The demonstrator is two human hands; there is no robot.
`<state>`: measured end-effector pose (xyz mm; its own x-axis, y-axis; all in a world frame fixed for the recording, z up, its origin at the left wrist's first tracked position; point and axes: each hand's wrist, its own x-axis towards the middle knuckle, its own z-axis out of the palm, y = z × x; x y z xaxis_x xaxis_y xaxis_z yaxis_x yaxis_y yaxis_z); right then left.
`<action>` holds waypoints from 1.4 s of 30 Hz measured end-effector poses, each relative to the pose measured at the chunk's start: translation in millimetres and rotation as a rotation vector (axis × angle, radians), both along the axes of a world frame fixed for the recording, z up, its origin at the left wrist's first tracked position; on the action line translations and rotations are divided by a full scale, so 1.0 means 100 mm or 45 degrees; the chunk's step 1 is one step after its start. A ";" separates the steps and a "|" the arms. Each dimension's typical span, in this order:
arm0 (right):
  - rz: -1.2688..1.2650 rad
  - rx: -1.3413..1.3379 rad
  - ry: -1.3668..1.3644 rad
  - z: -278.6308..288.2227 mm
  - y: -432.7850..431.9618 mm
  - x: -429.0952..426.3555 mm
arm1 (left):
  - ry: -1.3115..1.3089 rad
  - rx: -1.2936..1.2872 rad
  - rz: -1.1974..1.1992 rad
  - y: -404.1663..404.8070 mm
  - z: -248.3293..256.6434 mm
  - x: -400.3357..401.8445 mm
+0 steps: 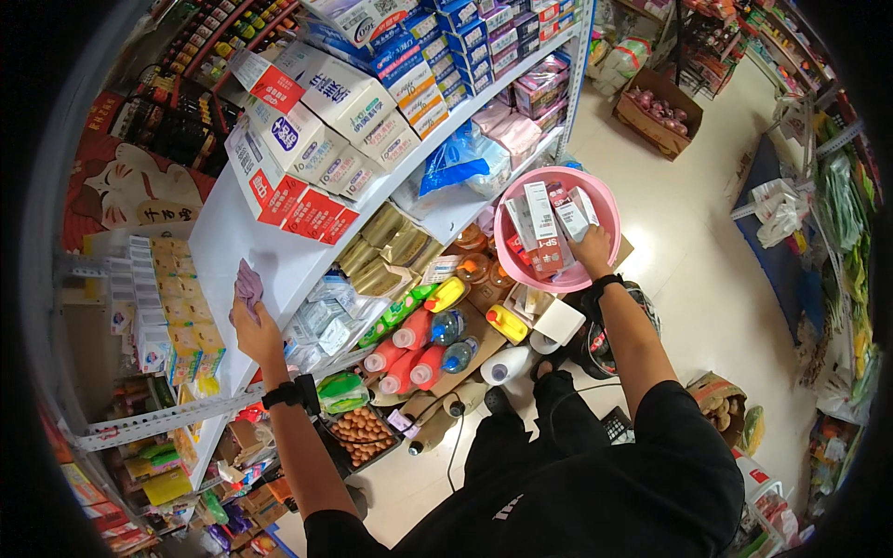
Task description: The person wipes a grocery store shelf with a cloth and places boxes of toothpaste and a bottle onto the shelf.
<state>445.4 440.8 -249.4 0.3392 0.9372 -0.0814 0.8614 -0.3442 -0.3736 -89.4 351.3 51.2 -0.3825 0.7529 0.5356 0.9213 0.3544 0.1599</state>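
My left hand holds a crumpled mauve cloth just over the bare part of a white metal shelf. Beside that hand stand rows of small yellow and white boxes. Stacked toothpaste cartons, white and red, fill the shelf farther along. My right hand reaches into a pink plastic basin, its fingers on the end of a white toothpaste box. Several more toothpaste boxes lie loosely in the basin, some of them white and red.
Pink-red bottles and yellow bottles crowd the floor below the shelf. A crate of eggs sits near my feet, with a black cable beside it. Behind the basin stands a cardboard box of onions. A vegetable rack lines the right side.
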 end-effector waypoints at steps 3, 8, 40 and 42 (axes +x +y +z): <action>0.058 0.019 -0.015 -0.25 -0.02 0.11 | -0.029 0.015 -0.015 0.03 0.03 0.06; -0.072 0.289 0.131 -0.37 -0.27 0.36 | -0.076 -0.033 0.038 0.01 -0.03 0.00; -0.095 0.306 0.839 -0.69 -0.44 0.69 | -0.043 -0.013 0.017 -0.06 -0.17 -0.22; -0.130 0.264 1.005 -0.99 -0.53 0.87 | -0.007 -0.037 -0.032 0.10 -0.09 -0.14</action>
